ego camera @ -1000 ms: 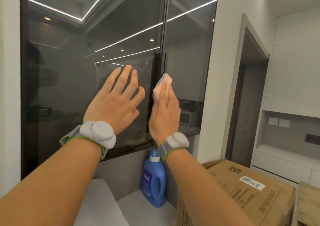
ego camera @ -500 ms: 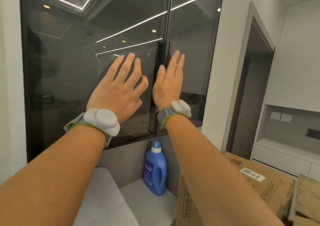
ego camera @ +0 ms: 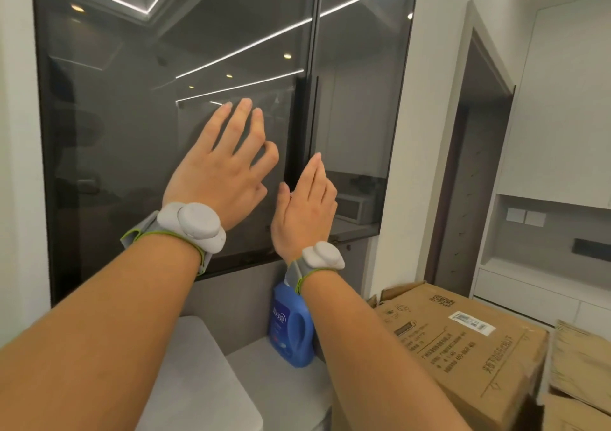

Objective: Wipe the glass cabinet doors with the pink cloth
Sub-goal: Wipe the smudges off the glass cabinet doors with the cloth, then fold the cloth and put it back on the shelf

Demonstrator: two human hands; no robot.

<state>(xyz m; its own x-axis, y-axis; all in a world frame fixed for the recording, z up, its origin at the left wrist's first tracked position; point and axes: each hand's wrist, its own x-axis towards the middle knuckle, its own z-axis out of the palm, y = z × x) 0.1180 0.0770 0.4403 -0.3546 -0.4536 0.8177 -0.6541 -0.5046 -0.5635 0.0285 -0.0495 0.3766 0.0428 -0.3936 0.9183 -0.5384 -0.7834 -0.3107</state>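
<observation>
Two dark glass cabinet doors fill the wall ahead, the left door (ego camera: 125,106) wide and the right door (ego camera: 360,100) narrower. My left hand (ego camera: 218,169) lies flat on the left door with its fingers spread and holds nothing. My right hand (ego camera: 305,209) presses flat, fingers together, low on the seam between the doors. The pink cloth is hidden under that palm and no pink shows.
A blue detergent bottle (ego camera: 291,328) stands on the white counter (ego camera: 205,381) below the doors, just under my right wrist. A large cardboard box (ego camera: 463,341) sits to the right, more cardboard beside it. Further right are a doorway (ego camera: 472,182) and white cabinets.
A second ago the pink cloth peeked above my right fingertips. The right hand went up the seam, then slid down to the doors' lower part. The left hand barely moved.
</observation>
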